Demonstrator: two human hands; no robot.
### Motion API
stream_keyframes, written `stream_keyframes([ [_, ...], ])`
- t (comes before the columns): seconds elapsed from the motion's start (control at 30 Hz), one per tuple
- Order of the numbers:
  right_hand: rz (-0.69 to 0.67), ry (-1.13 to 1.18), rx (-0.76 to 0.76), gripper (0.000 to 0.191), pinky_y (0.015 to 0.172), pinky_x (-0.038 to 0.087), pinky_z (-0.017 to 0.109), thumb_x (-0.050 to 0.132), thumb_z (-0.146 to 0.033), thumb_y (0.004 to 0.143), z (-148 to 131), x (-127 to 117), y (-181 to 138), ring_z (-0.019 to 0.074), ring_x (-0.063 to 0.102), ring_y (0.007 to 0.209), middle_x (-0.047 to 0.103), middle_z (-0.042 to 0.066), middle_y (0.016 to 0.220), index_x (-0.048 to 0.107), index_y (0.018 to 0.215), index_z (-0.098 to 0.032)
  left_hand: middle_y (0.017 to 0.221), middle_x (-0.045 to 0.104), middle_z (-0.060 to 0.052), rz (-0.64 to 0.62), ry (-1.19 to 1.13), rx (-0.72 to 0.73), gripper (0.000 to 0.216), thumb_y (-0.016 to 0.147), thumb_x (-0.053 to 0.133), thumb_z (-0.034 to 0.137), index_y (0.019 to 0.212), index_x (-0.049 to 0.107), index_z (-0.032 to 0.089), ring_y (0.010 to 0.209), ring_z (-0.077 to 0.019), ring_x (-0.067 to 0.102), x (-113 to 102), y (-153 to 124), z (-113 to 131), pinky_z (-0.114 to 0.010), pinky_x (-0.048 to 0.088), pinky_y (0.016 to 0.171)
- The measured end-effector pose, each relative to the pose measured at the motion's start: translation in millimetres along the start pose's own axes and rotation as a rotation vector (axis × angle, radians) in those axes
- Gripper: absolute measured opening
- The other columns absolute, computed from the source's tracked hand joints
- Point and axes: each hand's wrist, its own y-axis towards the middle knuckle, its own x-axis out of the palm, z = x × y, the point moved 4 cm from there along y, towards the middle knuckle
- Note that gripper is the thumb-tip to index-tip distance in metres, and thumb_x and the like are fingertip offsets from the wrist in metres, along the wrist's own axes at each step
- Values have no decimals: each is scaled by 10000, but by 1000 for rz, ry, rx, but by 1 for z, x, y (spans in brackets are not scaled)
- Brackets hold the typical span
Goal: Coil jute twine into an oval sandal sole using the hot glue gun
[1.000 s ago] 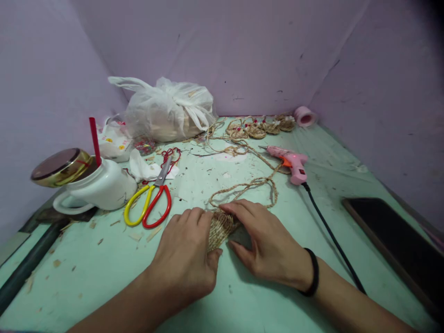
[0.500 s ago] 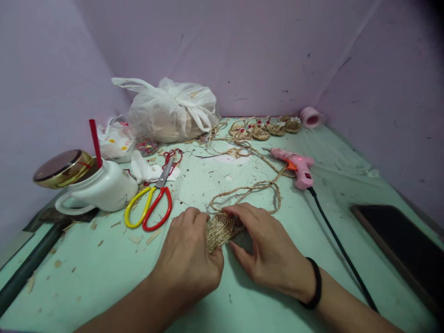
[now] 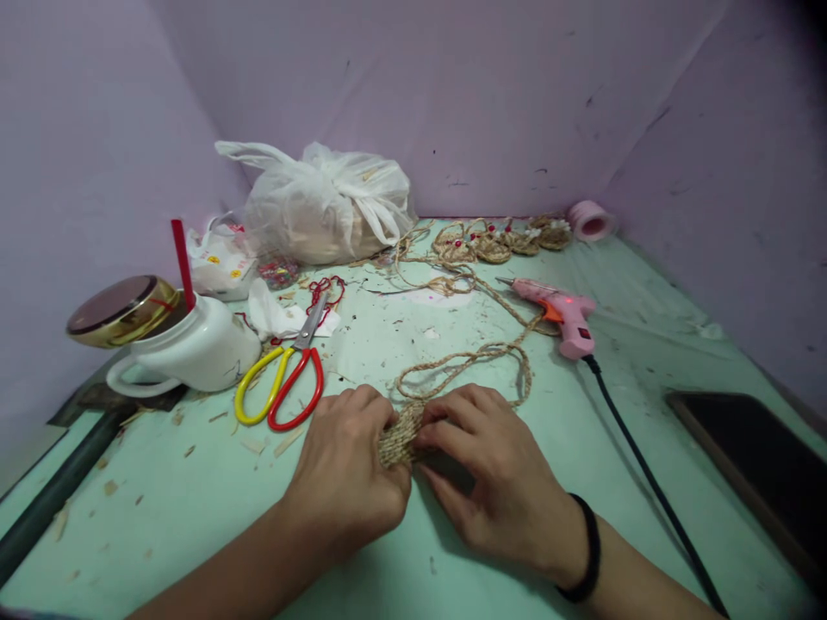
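A small woven piece of straw-coloured cord (image 3: pixel 398 437) sits between my hands, just above the green tabletop. My left hand (image 3: pixel 352 461) is closed round its left side, with the thumb below. The bent fingers of my right hand (image 3: pixel 494 474) press on its right side and cover part of it. A braided straw cord (image 3: pixel 475 353) runs from behind the piece in a loop over the table, then back toward the pink glue gun (image 3: pixel 562 310).
Yellow-and-red scissors (image 3: pixel 294 370) lie left of my hands, beside a white mug (image 3: pixel 200 349) and a hammer (image 3: pixel 58 482). A phone (image 3: pixel 743 465) lies at right. Behind are a plastic bag (image 3: pixel 329 207), several woven ornaments (image 3: pixel 494 245) and a tape roll (image 3: pixel 591 221).
My right fingers have come over the face of the woven piece and now cover more of it. The whole view has shifted slightly. My left hand keeps its hold.
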Motion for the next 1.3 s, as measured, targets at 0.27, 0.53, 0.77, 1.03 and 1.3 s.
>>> stream_keyframes([
  [0.27,37,-77,-10,60,710,343,391,560,-147,742,-3,8,4,206,473,745,624,52,771,617,745,-166,853,569,-68,-65,0,62,178,633,523,204,809,536,181,842,-260,519,-1,0,-2,-433,396,792],
  [0.53,56,-65,-97,137,768,375,418,560,-83,725,-6,9,3,205,501,764,654,53,809,639,805,-161,856,568,-64,-81,-34,87,180,645,532,200,822,551,177,853,-252,520,-3,0,-3,-430,403,803],
  [0.77,37,-32,-98,160,806,409,424,540,-79,750,-8,10,4,184,530,719,667,38,751,657,788,-181,855,539,-76,-93,-26,121,146,623,533,178,769,525,176,836,-254,497,-3,-1,-2,-423,407,771],
  [1.03,34,37,7,147,683,413,361,563,-46,678,-7,13,8,186,515,713,656,37,755,631,737,-162,872,528,-64,-162,-100,89,207,578,549,178,784,536,184,859,-254,486,-6,-2,-5,-436,395,811],
  [1.3,49,37,39,170,664,410,362,573,-59,680,-6,12,5,199,517,727,661,52,796,655,794,-154,882,520,-92,-114,-34,88,196,602,516,154,795,545,169,856,-268,469,-2,-5,1,-461,387,796],
])
